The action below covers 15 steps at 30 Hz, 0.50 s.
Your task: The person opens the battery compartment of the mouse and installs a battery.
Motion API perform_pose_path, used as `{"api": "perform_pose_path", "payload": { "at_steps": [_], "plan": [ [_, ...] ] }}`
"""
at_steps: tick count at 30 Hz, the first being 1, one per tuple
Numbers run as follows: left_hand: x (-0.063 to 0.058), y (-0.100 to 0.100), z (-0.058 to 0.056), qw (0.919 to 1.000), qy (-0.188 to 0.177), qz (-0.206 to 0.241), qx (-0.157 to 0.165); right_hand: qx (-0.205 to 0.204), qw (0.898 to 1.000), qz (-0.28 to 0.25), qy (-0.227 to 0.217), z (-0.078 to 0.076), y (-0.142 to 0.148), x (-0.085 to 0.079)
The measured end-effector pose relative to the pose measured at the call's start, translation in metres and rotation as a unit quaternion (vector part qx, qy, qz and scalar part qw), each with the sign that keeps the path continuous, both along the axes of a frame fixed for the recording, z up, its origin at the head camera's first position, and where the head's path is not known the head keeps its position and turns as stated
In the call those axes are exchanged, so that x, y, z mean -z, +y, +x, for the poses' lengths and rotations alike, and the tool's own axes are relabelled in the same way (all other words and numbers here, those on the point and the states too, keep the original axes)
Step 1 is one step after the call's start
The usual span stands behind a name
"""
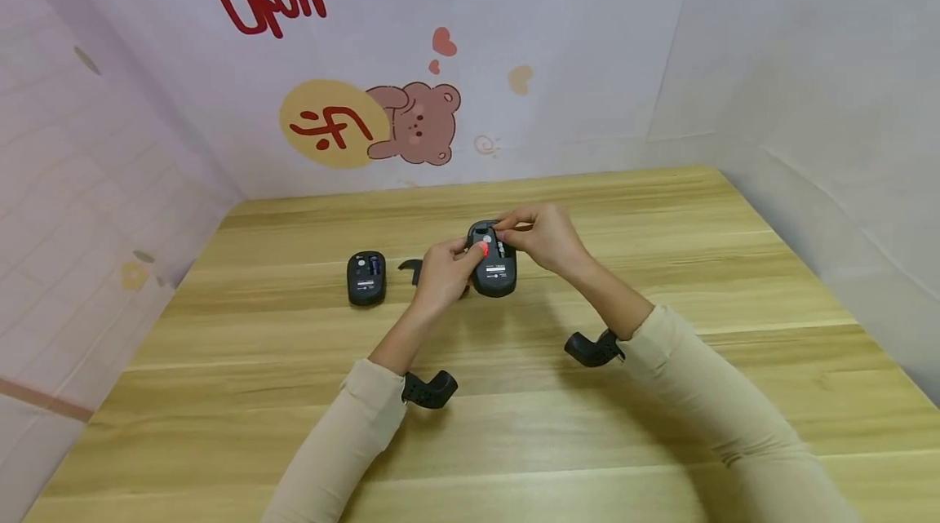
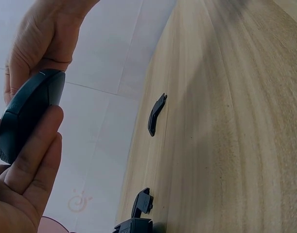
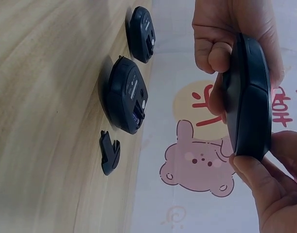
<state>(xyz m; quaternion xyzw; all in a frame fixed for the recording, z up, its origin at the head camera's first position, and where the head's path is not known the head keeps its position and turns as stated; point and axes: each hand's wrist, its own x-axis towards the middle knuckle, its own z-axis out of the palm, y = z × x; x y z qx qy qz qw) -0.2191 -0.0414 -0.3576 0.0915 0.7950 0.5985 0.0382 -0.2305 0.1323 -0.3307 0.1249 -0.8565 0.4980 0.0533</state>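
Note:
A black computer mouse (image 1: 494,278) is held off the table, underside up, its battery compartment uncovered and a battery (image 1: 503,248) inside. My left hand (image 1: 443,274) grips its left side, the thumb over a glowing red light. At the upper right edge, beside the compartment, my right hand (image 1: 547,237) pinches with thumb and index finger. The left wrist view shows the fingers of my left hand (image 2: 29,179) curled under the shell. In the right wrist view, my right hand (image 3: 277,189) holds the end of the mouse (image 3: 250,97).
Two more mice lie underside up on the table, a nearer mouse (image 3: 124,99) and a farther mouse (image 3: 142,34). Loose black battery covers (image 2: 157,115) rest on the wood. One cover (image 1: 411,266) is partly behind my left hand. A printed wall hanging (image 1: 587,58) rises behind the table.

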Motion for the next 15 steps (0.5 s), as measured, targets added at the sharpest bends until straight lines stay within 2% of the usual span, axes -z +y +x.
{"api": "perform_pose_path", "payload": {
  "at_steps": [7, 15],
  "plan": [
    [-0.0001, -0.0038, 0.0003, 0.9996, -0.013, 0.026, 0.002, -0.002, 1.0, 0.015, 0.009, 0.0004, -0.0045, -0.0017],
    [-0.0014, -0.0006, -0.0045, 0.9994, -0.015, 0.029, 0.015, 0.014, 1.0, 0.022, 0.002, 0.0011, -0.0005, -0.0053]
  ]
}}
